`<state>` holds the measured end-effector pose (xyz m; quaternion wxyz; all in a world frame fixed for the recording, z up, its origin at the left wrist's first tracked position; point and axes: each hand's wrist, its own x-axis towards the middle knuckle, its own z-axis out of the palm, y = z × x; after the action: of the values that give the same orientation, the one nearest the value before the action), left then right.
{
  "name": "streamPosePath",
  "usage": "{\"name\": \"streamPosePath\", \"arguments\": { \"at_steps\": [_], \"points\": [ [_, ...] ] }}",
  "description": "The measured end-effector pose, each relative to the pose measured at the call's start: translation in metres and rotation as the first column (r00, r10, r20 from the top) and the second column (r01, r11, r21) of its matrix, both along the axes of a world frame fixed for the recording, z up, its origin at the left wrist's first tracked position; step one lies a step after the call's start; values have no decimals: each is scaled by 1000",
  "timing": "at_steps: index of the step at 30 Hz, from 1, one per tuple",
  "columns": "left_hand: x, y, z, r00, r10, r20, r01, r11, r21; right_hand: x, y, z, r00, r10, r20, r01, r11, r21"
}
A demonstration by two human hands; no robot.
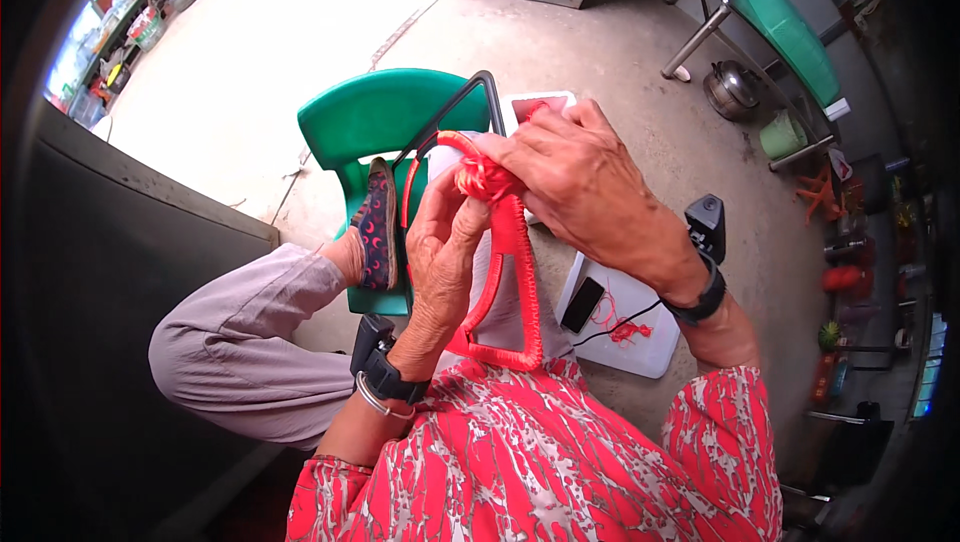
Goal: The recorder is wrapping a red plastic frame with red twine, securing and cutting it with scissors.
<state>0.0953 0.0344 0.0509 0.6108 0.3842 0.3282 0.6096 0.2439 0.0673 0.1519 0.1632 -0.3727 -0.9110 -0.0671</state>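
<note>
A red cord-wrapped frame [512,272] stands in the middle of the frame, a triangular loop whose lower corner sits just above the person's red patterned shirt [560,452] and whose upper, still bare black metal part [470,92] arches up in front of a green plastic chair [385,117]. To the left of the loop there is little room: a raised knee in lilac trousers [235,337] and a foot in a dark patterned shoe [378,227] resting on the chair seat close that side. To the right, a white board [640,327] lies low on the concrete floor [600,52], carrying a dark phone [582,304] and loose red thread [620,327]; beyond it the floor is open up to a metal kettle [732,89] at the upper right.

The left hand [442,257] rises from the lower centre, wrist upright with a black wristband and a bangle, fingers curled and pressed around the left side of the loop. The right hand [575,177] reaches in from the right, palm down, covering the top of the loop, its fingertips pinching the bunched red cord [478,177] there. The forearm slants down to the lower right, with a black watch at the wrist.
</note>
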Motion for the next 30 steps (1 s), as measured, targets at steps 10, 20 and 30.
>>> {"name": "streamPosePath", "arguments": {
  "at_steps": [10,20,30],
  "points": [
    [0,7,-6,997,66,31,-64,996,-65,-5,24,-20,999,50,-17,-49,999,19],
    [-3,15,-27,971,-120,205,199,882,-427,4,28,-52,952,35,-303,-41,999,-14],
    [10,27,-32,962,-86,260,202,865,-460,-4,45,-65,919,81,-387,-156,974,-166]
  ]
}}
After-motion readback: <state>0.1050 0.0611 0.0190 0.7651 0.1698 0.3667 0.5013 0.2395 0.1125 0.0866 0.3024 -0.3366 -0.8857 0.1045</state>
